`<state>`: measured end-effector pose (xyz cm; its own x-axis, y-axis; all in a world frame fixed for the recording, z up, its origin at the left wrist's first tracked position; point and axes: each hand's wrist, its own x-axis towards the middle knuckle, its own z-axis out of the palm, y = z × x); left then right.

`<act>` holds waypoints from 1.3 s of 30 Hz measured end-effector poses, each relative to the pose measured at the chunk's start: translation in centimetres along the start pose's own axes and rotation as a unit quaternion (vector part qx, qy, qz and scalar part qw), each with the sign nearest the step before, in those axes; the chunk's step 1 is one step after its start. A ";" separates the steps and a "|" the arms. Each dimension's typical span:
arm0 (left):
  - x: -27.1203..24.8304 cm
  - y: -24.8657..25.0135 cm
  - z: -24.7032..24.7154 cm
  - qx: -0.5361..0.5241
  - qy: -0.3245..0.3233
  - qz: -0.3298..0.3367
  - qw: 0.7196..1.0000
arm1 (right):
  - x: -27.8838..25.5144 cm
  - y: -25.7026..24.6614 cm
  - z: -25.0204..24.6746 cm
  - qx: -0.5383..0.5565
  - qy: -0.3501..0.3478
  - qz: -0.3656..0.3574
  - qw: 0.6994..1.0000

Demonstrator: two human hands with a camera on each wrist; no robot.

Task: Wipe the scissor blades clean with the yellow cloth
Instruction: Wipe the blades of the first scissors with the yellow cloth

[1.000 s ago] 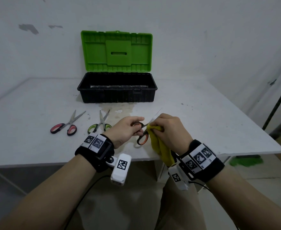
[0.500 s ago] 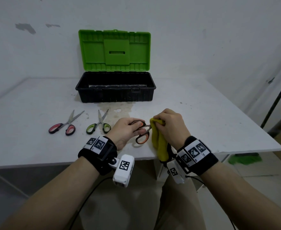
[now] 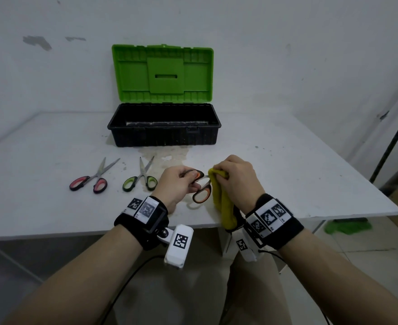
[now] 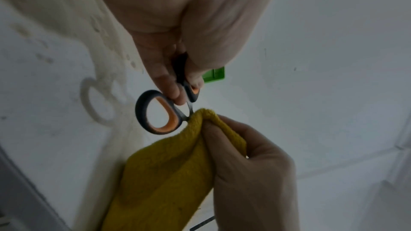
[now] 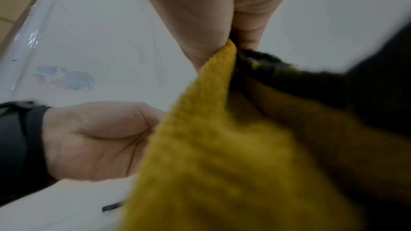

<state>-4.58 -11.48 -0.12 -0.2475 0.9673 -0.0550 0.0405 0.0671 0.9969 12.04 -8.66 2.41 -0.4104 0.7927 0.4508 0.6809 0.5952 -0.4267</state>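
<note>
Orange-and-black-handled scissors (image 3: 201, 192) (image 4: 160, 111) hang just above the white table's (image 3: 287, 174) front edge. My left hand (image 3: 179, 184) (image 4: 177, 69) pinches their upper handle loop. The yellow cloth (image 3: 221, 202) (image 4: 169, 173) (image 5: 211, 147) is folded over the blades, which are hidden inside it. My right hand (image 3: 235, 179) (image 4: 244, 155) grips the cloth around the blades, close to the pivot. The rest of the cloth hangs down past the table edge.
An open toolbox (image 3: 164, 124) with a green lid (image 3: 162, 72) stands at the back centre. Red-handled scissors (image 3: 91, 180) and green-handled scissors (image 3: 141, 179) lie to the left of my hands. A dried stain (image 3: 167, 156) marks the table in front of the box.
My right hand has slid the cloth down the blades toward the handles; a second ago the blade tips stuck out past it, now they are covered.
</note>
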 end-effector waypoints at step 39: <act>0.7 0.2 0.2 -0.034 -0.011 0.001 0.999 | -0.7 1.2 -0.1 0.013 0.000 0.002 1.000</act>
<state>-4.50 -10.76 -0.02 -0.2256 0.9728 -0.0529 -0.0250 0.0485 0.9985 13.24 -8.54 1.69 -0.4069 0.7951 0.4497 0.6670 0.5950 -0.4485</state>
